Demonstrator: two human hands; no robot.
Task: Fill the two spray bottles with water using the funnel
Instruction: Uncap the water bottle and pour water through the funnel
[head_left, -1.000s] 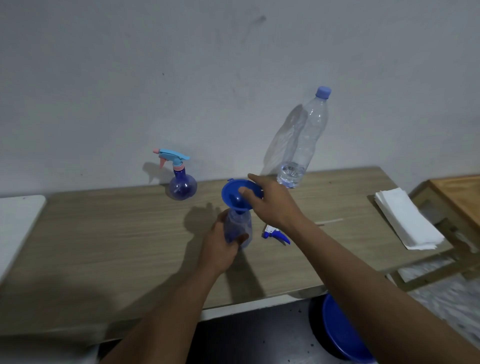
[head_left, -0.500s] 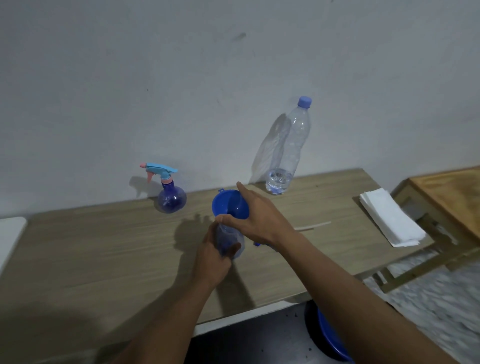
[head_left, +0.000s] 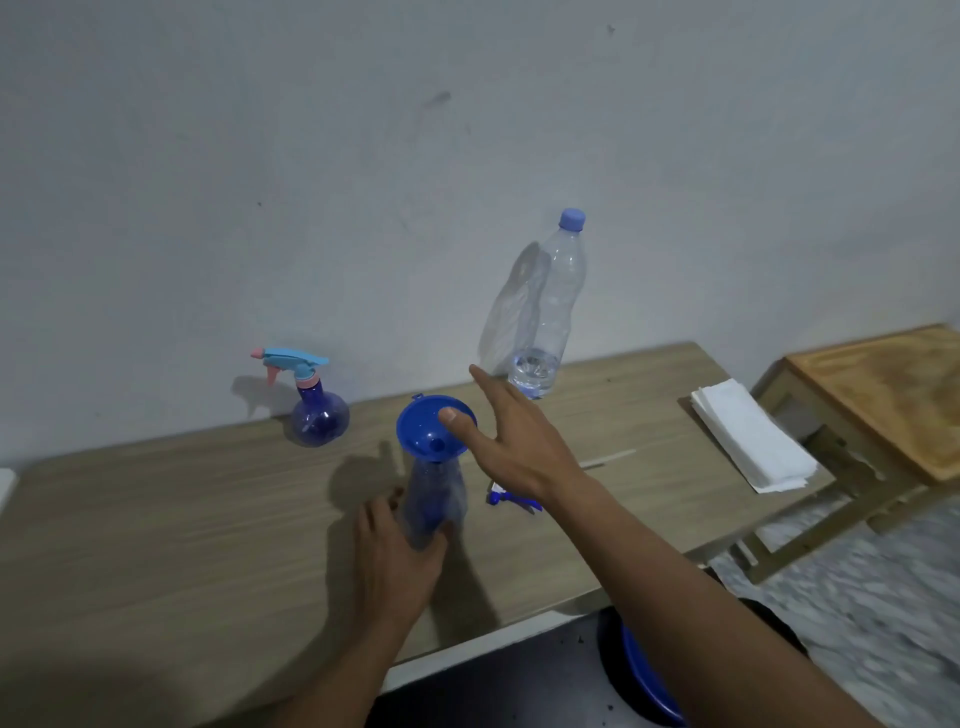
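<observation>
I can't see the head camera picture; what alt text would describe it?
A person's left hand grips a blue spray bottle standing on a wooden table with a blue funnel in its neck; the open right hand stretches toward a capped, nearly empty water bottle. A second spray bottle stands behind.

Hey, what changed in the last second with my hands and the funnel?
The right hand let go of the funnel and opened, its fingers now stretched toward the water bottle. The funnel stays seated in the neck of the spray bottle. Unchanged: the left hand still grips that bottle low down. The other spray bottle and the loose sprayer head have not moved.
</observation>
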